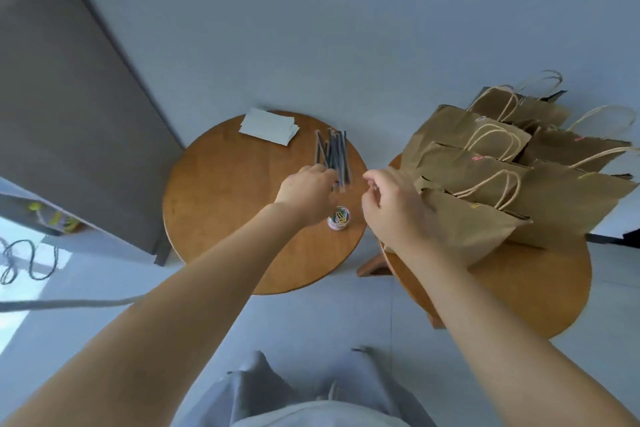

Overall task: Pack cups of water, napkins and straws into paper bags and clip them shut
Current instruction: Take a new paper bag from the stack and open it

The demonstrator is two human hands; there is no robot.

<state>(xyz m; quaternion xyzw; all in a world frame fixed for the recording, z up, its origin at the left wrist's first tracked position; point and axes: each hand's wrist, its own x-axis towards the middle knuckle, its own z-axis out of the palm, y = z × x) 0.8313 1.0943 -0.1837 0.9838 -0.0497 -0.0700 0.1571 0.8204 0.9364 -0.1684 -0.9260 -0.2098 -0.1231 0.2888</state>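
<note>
Two round wooden stool-like tables are being viewed from above, standing side by side on a pale floor. On the left round wooden table (221, 218), a small stack of white paper napkins (268, 126) is lying at the far edge, and a bundle of dark grey wrapped straws (332, 152) is lying just to the right of it. The left hand (308, 194) is being held over the near end of the straws, with its fingers curled downward at the bundle; whether a straw is actually being pinched cannot be told, since the fingertips are hidden by the back of the hand. A small round clear tub of coloured paper clips (338, 218) is standing on the same table, just beside and below the left wrist. The right round wooden table (519, 288) is being occupied by a cluster of brown paper bags with twisted paper handles (502, 166), leaning against one another, with small coloured clips visible on the folded tops of several. The right hand (394, 208) is being held in front of the nearest bag, its fingers loosely curled and the thumb raised; nothing can be seen gripped in it, though contact with the bag's edge cannot be ruled out. A grey panel (69, 114) is standing at the left, and grey trousers (277, 399) are showing at the bottom edge.
</note>
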